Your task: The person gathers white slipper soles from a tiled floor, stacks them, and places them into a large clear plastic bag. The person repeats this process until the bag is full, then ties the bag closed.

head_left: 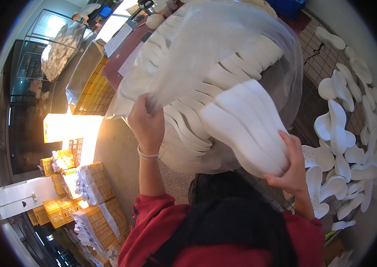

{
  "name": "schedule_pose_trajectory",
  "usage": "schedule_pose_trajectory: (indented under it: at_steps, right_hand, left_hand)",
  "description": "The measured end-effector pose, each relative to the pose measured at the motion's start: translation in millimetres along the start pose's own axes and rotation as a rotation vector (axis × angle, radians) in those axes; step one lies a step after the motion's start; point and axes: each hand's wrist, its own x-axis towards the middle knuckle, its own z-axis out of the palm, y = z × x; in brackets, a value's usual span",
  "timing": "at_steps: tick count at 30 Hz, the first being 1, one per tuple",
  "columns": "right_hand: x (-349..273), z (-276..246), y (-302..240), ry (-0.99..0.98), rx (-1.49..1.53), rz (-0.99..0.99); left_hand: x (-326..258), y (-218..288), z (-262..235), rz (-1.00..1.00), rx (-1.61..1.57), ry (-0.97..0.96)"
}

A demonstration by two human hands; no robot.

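Observation:
My right hand (pixel 291 167) grips the near end of a stack of white insoles (pixel 246 122), several pressed together. The stack slants up and left across the mouth of a large clear plastic bag (pixel 197 44). Pinched in my left hand (pixel 148 127) is the edge of that bag, pulled up and toward me. Rows of white insoles (pixel 184 118) lie packed inside the bag, partly veiled by the film. The far end of the held stack overlaps those rows; whether it touches them I cannot tell.
Loose white insoles (pixel 337 129) lie heaped on a wire mesh (pixel 313 49) to the right. A reddish table (pixel 112 71) bears papers and a phone at the back left. Yellow crates (pixel 95 178) stand at the left, some holding white pieces. Another person (pixel 83 15) is far off at upper left.

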Motion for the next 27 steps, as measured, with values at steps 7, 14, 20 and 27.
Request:
schedule_pose_trajectory:
  at_steps: [7,14,20,27]
  right_hand:
    - [173,208,-96,-0.271,-0.010,-0.467]
    - [144,240,-24,-0.176,-0.096,-0.630]
    - [68,-7,110,0.601,-0.621,0.266]
    - [-51,-152,277,0.377,-0.959,0.744]
  left_hand:
    - [-52,71,-44,0.192,-0.022,-0.027]
    - [-52,-39,-37,-0.824,-1.108,-0.190]
    - [-56,-16,10,-0.121,-0.241,0.373]
    - [-130,190,228,0.045,-0.816,-1.229]
